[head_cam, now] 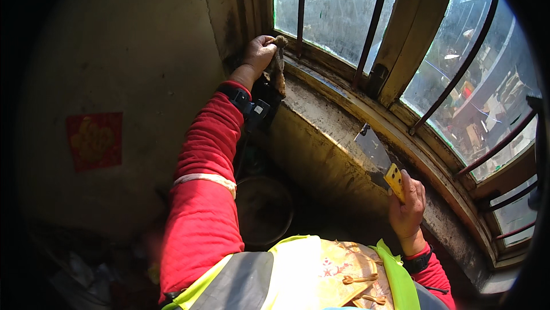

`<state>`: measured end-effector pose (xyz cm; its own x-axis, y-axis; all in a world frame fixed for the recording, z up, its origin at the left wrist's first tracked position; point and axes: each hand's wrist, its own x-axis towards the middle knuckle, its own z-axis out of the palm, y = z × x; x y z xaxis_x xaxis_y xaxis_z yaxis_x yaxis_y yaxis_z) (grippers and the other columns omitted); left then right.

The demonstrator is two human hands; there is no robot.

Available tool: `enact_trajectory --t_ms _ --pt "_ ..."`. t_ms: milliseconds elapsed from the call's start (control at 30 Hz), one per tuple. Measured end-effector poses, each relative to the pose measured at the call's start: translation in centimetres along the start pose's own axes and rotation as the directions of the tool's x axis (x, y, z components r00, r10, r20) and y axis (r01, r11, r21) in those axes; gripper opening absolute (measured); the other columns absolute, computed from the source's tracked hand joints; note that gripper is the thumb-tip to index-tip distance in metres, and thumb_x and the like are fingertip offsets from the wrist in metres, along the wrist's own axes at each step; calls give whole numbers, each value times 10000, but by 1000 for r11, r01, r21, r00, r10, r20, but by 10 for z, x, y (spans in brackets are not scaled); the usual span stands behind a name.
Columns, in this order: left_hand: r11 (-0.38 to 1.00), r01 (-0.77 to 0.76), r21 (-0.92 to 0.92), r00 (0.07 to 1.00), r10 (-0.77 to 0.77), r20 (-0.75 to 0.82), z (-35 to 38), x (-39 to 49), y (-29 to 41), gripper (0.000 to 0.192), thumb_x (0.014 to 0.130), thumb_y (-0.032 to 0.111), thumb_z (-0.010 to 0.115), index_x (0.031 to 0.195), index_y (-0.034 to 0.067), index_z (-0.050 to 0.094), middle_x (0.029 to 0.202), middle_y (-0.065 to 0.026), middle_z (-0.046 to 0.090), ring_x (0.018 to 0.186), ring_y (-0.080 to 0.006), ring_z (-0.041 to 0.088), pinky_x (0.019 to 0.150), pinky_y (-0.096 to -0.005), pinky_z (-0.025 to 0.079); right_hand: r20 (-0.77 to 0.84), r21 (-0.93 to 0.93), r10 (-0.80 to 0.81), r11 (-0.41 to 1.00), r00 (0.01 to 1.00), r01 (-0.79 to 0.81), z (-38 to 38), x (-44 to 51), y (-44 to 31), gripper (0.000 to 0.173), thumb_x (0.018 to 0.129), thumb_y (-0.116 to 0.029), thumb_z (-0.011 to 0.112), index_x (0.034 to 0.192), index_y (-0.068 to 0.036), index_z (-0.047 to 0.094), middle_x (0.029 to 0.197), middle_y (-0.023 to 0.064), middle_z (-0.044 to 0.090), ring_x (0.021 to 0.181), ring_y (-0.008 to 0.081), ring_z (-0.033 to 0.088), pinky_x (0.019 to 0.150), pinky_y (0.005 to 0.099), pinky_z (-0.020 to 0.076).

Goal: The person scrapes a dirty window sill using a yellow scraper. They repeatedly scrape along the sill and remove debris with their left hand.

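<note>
My left hand (258,54) is closed on a dirty cloth (279,67) at the left end of the window frame, beside the wall corner. The cloth hangs down over the end of the sill. At the right, my right hand (409,207) grips the yellow handle (394,182) of a scraper with a wide metal blade (372,149). The blade is over the worn, stained window sill (318,108), pointing up and left, with a dark bit at its corner. Whether it touches the sill, I cannot tell.
Dark metal bars (373,26) cross the dirty window panes (339,5). A cracked wall (142,52) with a red paper decoration (95,141) stands at the left. Below the sill, a round vessel (264,211) sits in shadow, and clutter lies at the lower left.
</note>
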<state>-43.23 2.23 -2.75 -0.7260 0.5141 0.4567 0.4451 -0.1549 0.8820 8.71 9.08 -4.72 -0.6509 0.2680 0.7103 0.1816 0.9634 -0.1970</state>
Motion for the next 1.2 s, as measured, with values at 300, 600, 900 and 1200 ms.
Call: enact_trajectory --t_ms 300,600,900,1200 --pt "400 -175 900 914 407 -3 -20 72 -57 196 795 80 620 952 129 728 973 -183 625 933 -390 607 829 -444 523 26 -19 17 1000 1000 -17 0 -1 3 627 668 75 654 1279 -12 544 967 148 603 831 331 576 776 409 474" --pt "193 -50 980 975 -203 90 -1 95 -13 261 828 129 619 1062 67 717 1129 -192 663 1088 -336 630 926 -387 510 52 16 11 1000 999 -12 0 -2 9 659 645 79 645 1287 -15 533 977 149 599 815 329 577 743 407 481" --pt "593 -201 780 958 -49 284 28 51 9 318 787 75 573 1069 57 719 1094 -172 687 1045 -306 656 926 -354 506 31 3 9 1000 999 -9 0 -2 9 597 655 68 654 1242 5 562 972 165 596 826 344 574 755 418 483" --pt "673 -159 723 944 -111 311 50 23 27 300 797 93 585 1060 50 723 1030 -169 707 946 -267 682 850 -333 515 9 -27 -14 1000 1000 14 -4 -5 13 559 663 35 695 1208 -7 580 976 144 597 864 345 568 805 428 470"
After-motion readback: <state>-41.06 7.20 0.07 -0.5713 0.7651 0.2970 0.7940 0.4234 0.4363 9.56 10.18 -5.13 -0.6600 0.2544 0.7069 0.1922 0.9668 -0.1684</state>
